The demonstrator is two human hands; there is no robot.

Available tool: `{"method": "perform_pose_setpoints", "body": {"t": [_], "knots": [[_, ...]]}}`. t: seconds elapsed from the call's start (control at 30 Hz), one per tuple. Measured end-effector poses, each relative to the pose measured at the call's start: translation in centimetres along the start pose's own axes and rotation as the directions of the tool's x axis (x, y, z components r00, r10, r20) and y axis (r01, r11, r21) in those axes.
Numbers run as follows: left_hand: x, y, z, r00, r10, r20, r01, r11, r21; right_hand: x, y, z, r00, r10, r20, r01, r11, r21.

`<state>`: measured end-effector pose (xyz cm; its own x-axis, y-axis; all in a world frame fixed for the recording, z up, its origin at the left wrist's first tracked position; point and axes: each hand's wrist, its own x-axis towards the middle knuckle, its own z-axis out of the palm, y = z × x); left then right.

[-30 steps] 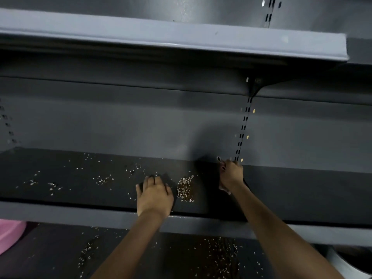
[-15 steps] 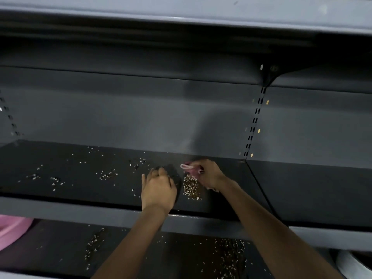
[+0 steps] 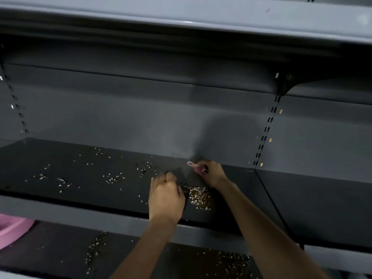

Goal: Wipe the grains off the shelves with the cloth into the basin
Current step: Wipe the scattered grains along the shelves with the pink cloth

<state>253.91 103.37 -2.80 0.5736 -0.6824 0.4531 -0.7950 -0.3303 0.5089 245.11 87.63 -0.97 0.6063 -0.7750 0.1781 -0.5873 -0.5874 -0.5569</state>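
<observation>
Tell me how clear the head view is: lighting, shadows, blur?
Head view: dim and soft; a broad shadow falls on the back wall above the right hand; shelf edges bow from the wide lens; the grains by the left hand stay visible.

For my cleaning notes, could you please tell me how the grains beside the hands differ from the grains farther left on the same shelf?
The grains beside the hands form one dense heap; the grains farther left lie in thin, separate patches. The heap sits near the shelf's front edge, between the left hand and the right hand; the scattered ones spread from front to back, untouched. Both show pale and darker bits on the same dark shelf.
</observation>
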Motion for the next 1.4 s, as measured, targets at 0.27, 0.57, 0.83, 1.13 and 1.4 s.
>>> {"method": "perform_pose_setpoints", "body": {"t": [0.27, 0.57, 0.83, 1.13, 1.4], "knots": [[-0.3, 0.3, -0.6, 0.999, -0.037, 0.000, 0.037, 0.992, -0.124, -5.0, -2.4, -2.0, 0.984, -0.175, 0.028, 0.167, 0.971, 0.170], [-0.9, -0.5, -2.6, 0.994, 0.075, 0.084, -0.062, 0.988, -0.144, -11.1, -0.2, -6.0, 0.923, 0.103, -0.372, -0.084, 0.994, 0.067], [1.7, -6.6, -5.0, 0.972, 0.192, 0.133, -0.203, 0.976, 0.075, -11.2, 0.1, -2.3, 0.865, 0.411, -0.288, -0.475, 0.855, -0.208], [1.7, -7.6, -5.1, 0.978, 0.151, 0.146, -0.135, 0.984, -0.117, -7.5, -7.4, 3.6, 0.910, 0.368, -0.190, -0.413, 0.833, -0.367], [2.0, -7.9, -5.0, 0.971, 0.208, 0.115, -0.189, 0.969, -0.157, -7.2, -8.6, 2.3, 0.849, 0.322, -0.418, -0.338, 0.940, 0.039]]}}
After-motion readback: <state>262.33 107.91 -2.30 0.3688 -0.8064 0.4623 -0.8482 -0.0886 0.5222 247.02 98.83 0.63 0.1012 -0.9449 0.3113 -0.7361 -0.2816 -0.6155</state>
